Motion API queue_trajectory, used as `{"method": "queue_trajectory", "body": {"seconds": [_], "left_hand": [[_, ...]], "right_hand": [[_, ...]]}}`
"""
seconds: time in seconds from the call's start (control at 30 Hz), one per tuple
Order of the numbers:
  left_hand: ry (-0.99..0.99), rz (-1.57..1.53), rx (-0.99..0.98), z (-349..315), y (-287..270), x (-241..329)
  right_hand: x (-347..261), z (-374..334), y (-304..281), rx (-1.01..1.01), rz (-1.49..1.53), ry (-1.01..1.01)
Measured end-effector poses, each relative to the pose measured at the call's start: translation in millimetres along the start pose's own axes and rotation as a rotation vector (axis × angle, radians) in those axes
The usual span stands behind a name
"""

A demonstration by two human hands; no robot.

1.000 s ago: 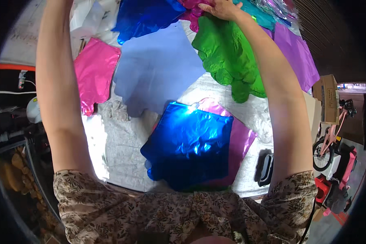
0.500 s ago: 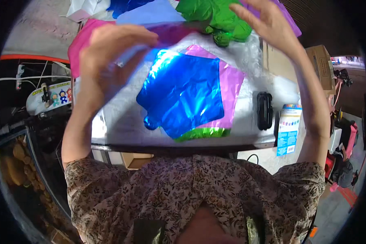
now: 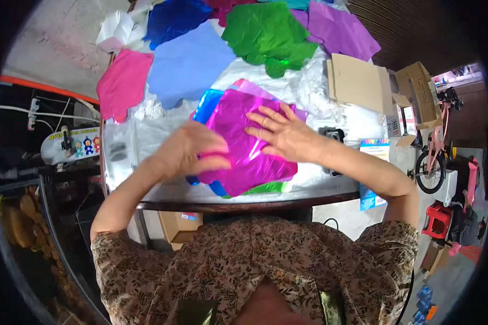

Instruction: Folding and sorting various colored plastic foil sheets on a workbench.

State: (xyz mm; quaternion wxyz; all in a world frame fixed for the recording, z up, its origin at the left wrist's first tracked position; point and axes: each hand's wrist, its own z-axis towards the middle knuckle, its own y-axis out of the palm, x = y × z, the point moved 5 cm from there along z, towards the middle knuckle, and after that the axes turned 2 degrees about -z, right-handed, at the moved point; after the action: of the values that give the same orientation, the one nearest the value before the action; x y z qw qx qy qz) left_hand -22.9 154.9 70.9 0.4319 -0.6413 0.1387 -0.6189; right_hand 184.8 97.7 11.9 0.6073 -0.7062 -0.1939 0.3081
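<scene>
A flat magenta foil balloon (image 3: 238, 176) lies on top of a small stack at the table's near middle. My right hand (image 3: 284, 132) rests flat on its right half, fingers spread. Over its left edge is my left hand (image 3: 187, 151), blurred by motion, with thumb and fingers apart and magenta foil showing between them. Under the magenta one, edges of a blue foil balloon (image 3: 207, 104), a pink foil balloon (image 3: 252, 88) and a green foil balloon (image 3: 268, 188) stick out.
Further flat balloons lie across the back: a hot-pink one (image 3: 123, 81), a pale blue one (image 3: 187, 65), a dark blue one (image 3: 176, 20), a green one (image 3: 268, 32) and a purple one (image 3: 346, 32). Brown cardboard (image 3: 358, 81) and a black case (image 3: 333, 141) are at the right.
The magenta foil balloon now covers the blue one on the stack. Both hands have come down and nearer; the right one has settled flat on the foil.
</scene>
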Motion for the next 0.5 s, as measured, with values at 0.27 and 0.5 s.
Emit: {"method": "queue_trajectory", "body": {"seconds": [0.27, 0.5], "left_hand": [[0.134, 0.373, 0.433, 213.8, -74.0, -90.8], [0.074, 0.58, 0.518, 401.6, -35.1, -184.9]], "right_hand": [[-11.9, -9.1, -28.5, 0.001, 0.044, 0.036], [52.9, -20.0, -102.0, 0.325, 0.083, -0.032]]}}
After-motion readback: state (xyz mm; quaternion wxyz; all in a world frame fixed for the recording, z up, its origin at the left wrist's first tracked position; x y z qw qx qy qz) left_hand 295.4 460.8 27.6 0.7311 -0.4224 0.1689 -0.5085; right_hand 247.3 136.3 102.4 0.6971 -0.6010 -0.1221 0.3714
